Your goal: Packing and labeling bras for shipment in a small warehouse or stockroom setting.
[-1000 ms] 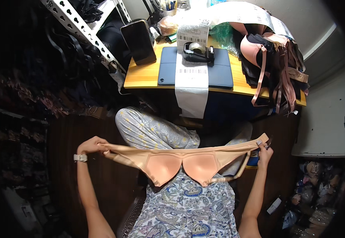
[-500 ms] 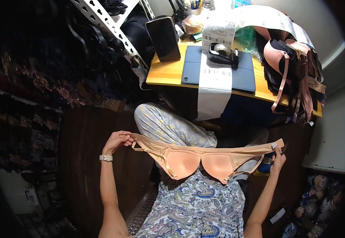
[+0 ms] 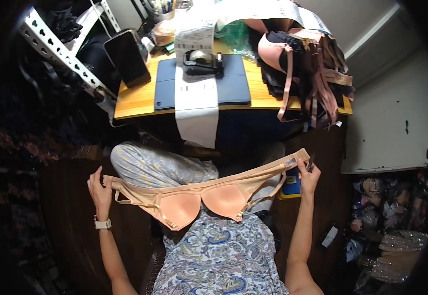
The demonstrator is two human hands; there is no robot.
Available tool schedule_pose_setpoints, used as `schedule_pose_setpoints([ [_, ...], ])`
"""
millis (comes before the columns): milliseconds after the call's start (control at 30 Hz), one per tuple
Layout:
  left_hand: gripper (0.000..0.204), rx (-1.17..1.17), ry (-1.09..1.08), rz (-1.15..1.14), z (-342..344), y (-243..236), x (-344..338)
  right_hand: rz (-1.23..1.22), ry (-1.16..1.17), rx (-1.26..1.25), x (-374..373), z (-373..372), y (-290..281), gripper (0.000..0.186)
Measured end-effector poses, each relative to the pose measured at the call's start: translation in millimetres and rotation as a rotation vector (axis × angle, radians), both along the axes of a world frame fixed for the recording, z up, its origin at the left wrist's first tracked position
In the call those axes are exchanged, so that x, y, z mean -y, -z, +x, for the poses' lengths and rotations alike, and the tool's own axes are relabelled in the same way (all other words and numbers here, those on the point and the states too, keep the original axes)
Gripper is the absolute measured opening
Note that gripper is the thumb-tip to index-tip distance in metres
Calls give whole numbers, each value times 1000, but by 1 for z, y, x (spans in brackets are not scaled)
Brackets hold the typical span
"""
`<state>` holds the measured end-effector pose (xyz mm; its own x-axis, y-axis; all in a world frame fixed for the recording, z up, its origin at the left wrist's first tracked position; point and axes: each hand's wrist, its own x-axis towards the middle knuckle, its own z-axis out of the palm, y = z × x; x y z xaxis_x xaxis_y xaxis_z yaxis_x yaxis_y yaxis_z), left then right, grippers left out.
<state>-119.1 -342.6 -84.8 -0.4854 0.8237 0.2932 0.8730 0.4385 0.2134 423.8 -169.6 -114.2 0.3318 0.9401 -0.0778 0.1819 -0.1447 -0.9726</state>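
A peach-beige bra (image 3: 201,196) is stretched across my lap, its cup insides facing up and the band along the far side. One band end is pinched by my left hand (image 3: 99,192), which wears a pale watch on the wrist. Closed on the other end is my right hand (image 3: 310,178), held a bit higher, so the band slants up to the right. A pale tag (image 3: 290,161) lies on the band near that hand. Out of the right fingers sticks a small dark, pointed object (image 3: 312,161), too small to name. The straps hang in loose loops.
Ahead, a wooden desk (image 3: 125,105) bears a blue-grey folder (image 3: 165,88), a tape dispenser (image 3: 203,64), a label strip (image 3: 197,123) hanging over the edge, a phone (image 3: 128,58) and piled bras (image 3: 273,51). White shelving (image 3: 61,51) stands left; wrapped goods (image 3: 371,196) lie right.
The view has swung to the right, so desk and bra sit farther left. My right hand has risen, tilting the band, and the tag shows more clearly. My left fingers have straightened somewhat.
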Motion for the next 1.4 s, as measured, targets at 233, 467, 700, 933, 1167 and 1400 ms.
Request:
schedule_pose_setpoints([
  [233,19,566,486,-245,89,3,-36,60,29,97,6,-4,-26,19],
  [467,37,550,615,-630,99,-11,-35,68,71,140,6,0,-30,15],
  [700,23,521,190,47,104,-37,-34,-1,30,-483,2,20,-51,18],
  [933,53,711,258,124,121,-13,-36,-76,-509,-146,19,73,-96,43],
  [1167,38,2022,119,352,189,17,-42,344,-618,596,-82,-94,-127,48],
  [1400,35,2358,108,370,205,7,-45,835,-445,827,-172,-186,-98,41],
])
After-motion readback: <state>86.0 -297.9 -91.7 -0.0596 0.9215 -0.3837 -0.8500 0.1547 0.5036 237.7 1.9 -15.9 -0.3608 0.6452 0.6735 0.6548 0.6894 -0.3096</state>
